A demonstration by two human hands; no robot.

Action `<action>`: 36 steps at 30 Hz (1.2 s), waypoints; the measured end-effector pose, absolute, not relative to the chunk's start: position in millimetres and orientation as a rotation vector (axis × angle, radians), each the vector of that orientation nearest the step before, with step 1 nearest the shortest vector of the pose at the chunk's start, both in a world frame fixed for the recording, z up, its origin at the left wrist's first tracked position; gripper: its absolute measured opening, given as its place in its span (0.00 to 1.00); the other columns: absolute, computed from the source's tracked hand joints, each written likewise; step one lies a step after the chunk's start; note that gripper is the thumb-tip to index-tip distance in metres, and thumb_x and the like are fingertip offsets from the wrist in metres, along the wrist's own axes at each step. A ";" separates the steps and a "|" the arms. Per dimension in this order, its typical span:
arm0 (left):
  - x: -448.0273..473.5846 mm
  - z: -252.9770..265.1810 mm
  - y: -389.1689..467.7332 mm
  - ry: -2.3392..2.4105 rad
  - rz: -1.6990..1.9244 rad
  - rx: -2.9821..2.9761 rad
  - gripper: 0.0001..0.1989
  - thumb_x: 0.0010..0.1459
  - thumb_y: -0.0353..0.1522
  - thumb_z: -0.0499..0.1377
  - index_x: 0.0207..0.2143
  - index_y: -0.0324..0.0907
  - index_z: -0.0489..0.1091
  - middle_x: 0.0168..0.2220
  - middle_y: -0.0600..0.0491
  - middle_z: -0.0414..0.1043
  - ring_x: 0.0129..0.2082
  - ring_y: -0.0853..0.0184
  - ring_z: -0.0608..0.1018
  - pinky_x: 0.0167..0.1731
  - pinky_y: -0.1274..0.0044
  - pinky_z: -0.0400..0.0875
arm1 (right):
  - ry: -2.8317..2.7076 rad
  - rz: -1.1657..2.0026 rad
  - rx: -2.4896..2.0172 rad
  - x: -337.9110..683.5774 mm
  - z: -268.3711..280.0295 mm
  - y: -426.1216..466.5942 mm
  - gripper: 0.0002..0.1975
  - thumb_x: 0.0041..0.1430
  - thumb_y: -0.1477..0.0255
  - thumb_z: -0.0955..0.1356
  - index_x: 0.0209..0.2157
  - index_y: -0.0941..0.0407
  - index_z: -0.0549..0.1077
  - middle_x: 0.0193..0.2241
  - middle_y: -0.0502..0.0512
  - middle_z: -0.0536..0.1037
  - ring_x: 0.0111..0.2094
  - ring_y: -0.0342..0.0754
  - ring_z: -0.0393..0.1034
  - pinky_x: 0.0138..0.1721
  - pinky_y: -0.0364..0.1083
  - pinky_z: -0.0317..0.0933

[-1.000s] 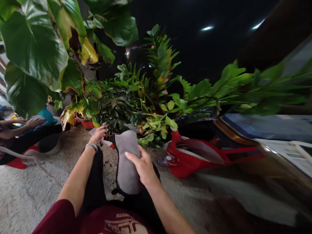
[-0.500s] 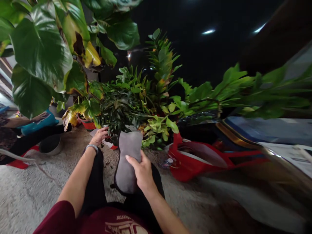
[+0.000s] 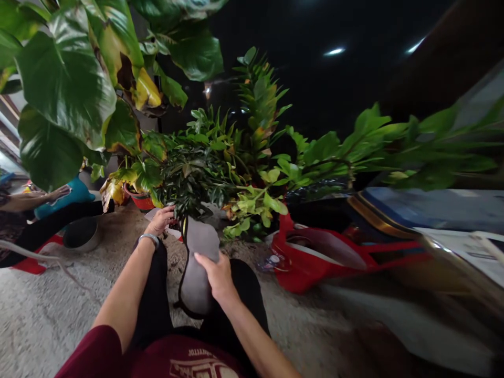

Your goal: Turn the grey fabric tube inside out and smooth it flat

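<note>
My right hand (image 3: 216, 273) grips a grey hourglass-shaped cushioned pad (image 3: 200, 268) with black edging and a small loop at its lower end. My thumb lies across its face; the other fingers are hidden behind it. My left hand (image 3: 159, 220), with a band on the wrist, is beside the dark green leaves (image 3: 192, 184) of a low plant. Its fingers reach forward, slightly bent and apart, with no object visible in them; whether they touch a leaf I cannot tell. The pad's top end is just below those leaves.
Large-leaved plant (image 3: 63, 84) overhangs at upper left, above a red pot (image 3: 139, 198). At right stand a red bag (image 3: 299, 270) and stacked items (image 3: 444, 207). Farther left, another person's hand (image 3: 59, 194) touches a turquoise object (image 3: 76, 197) near a dark bowl (image 3: 81, 234).
The pad in my right hand has shifted slightly left and down and turned a little, showing more of its black edge. My left hand stays in nearly the same place.
</note>
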State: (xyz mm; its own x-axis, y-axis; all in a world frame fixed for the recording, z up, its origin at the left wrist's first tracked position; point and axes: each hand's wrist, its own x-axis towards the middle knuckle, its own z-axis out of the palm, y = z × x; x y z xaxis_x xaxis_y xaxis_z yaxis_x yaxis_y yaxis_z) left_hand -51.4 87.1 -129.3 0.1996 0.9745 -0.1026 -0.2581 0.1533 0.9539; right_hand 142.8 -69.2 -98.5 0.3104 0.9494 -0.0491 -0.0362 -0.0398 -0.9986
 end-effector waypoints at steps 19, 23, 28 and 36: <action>-53.0 -128.3 87.7 0.961 1.090 0.994 0.23 0.40 0.35 0.71 0.41 0.38 0.81 0.38 0.46 0.81 0.35 0.64 0.79 0.38 0.74 0.74 | -1.030 0.868 -1.425 146.2 -96.8 -88.6 0.21 0.48 0.56 0.72 0.39 0.55 0.78 0.38 0.65 0.85 0.41 0.64 0.80 0.46 0.58 0.73; -48.0 -126.0 85.2 0.961 1.081 0.996 0.22 0.40 0.35 0.71 0.41 0.38 0.81 0.40 0.45 0.81 0.36 0.63 0.79 0.38 0.73 0.74 | -0.980 0.588 -1.392 153.4 -50.8 -36.7 0.26 0.50 0.55 0.72 0.46 0.57 0.78 0.47 0.69 0.83 0.50 0.63 0.77 0.52 0.56 0.70; -46.6 -123.5 83.3 0.951 1.081 1.002 0.21 0.39 0.34 0.70 0.39 0.38 0.81 0.40 0.45 0.80 0.37 0.62 0.79 0.38 0.73 0.74 | -0.856 0.803 -1.418 141.4 -72.1 9.5 0.25 0.48 0.58 0.70 0.45 0.59 0.77 0.45 0.68 0.83 0.47 0.61 0.79 0.48 0.54 0.72; -52.8 -126.6 89.0 0.962 1.071 1.001 0.21 0.39 0.35 0.71 0.40 0.39 0.81 0.39 0.47 0.81 0.35 0.65 0.78 0.38 0.75 0.73 | -0.943 0.809 -1.430 140.7 -96.0 -77.8 0.24 0.45 0.54 0.74 0.39 0.58 0.79 0.38 0.66 0.85 0.41 0.64 0.80 0.46 0.57 0.72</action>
